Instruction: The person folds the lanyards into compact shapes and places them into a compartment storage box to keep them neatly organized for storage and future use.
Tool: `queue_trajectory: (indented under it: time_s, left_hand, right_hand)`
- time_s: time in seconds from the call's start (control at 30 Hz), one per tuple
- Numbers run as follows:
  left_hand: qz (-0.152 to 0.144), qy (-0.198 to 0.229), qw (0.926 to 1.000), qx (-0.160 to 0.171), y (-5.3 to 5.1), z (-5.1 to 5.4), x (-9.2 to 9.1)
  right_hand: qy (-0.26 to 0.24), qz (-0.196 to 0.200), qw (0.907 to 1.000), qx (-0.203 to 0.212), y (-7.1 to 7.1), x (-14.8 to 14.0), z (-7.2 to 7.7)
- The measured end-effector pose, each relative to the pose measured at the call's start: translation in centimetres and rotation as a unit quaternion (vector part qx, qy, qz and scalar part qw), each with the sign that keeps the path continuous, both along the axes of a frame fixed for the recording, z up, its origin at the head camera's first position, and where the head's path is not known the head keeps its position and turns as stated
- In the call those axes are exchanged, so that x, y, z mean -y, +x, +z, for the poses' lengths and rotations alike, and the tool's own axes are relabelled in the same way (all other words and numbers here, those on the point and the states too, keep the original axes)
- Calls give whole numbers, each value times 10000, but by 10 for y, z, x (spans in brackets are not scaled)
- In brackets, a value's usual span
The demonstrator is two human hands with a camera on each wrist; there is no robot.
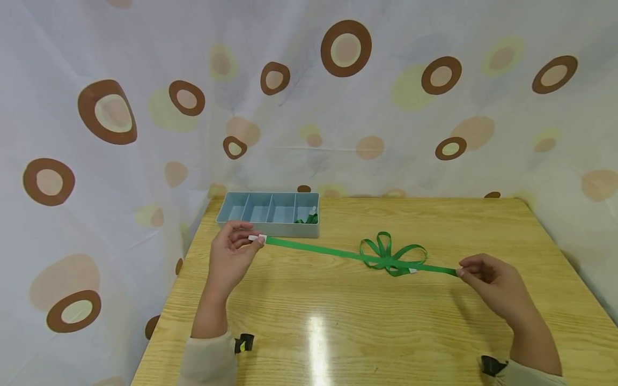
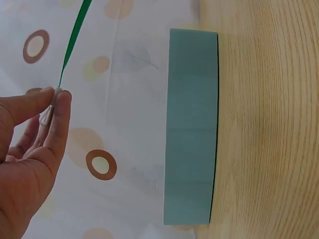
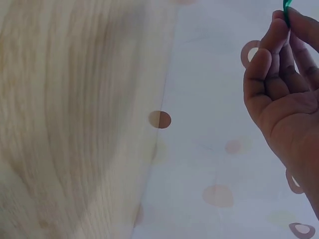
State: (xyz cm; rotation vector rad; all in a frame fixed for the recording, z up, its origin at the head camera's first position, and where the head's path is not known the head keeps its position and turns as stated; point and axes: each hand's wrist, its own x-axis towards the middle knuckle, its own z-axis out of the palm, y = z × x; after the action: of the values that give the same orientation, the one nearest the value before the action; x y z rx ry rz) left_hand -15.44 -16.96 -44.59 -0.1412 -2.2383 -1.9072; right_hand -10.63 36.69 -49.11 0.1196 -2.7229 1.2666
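Observation:
A flat green ribbon [image 1: 314,247] is stretched between both hands above the table. The left hand [image 1: 230,260] pinches its white-tipped end between thumb and fingers; in the left wrist view the left hand [image 2: 37,149] holds a small white loop at the ribbon's [image 2: 76,40] end. The right hand [image 1: 499,287] pinches the other end, and the right wrist view shows the right hand [image 3: 286,84] with a bit of green at its fingertips. Beyond the ribbon lies a looped green ribbon [image 1: 415,248] with a small white piece, partly crossed by the taut strip.
A blue-grey tray [image 1: 270,230] with several compartments stands at the table's back left, just beyond the left hand; its rightmost compartment holds green ribbon pieces [image 1: 313,219]. The wooden table [image 1: 386,332] meets a patterned cloth [image 1: 299,118] behind and at the sides.

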Motion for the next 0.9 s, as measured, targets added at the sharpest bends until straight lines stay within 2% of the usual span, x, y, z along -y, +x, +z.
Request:
queue_trajectory:
  time_s: [0.1,0.23,0.37,0.53,0.63,0.77,0.8,0.83,0.9]
  left_hand:
    - [39,14,10000,-14,-1,-1,0]
    - [81,-90,9998,127,-1,-1,0]
    - [-16,-169,9996,217,-1,-4,-1]
    - [-144,-302,9993,157,1,-7,0]
    - [-148,-327,9992,173,1,-7,0]
    - [-61,-290,9994,187,2,-6,-1]
    - [-34,-279,9995,170,2,-6,-1]
    - [-21,-260,9995,153,1,-6,-2]
    - [3,-212,9997,145,1,-6,-4]
  right_hand:
    - [-472,-34,9989,-61,1,-1,4]
    - [-920,-51,9955,-217,4,-3,7]
    - [-1304,-29,9907,-377,5,-4,7]
    - [-1755,-49,9836,-419,6,-5,6]
    - [-2232,11,9738,-427,6,-5,7]
    - [-3269,185,9438,-454,6,-2,10]
    - [-3386,210,9396,-445,6,-1,11]
    - [-3449,211,9375,-420,6,1,12]
    - [-3373,165,9406,-346,5,5,14]
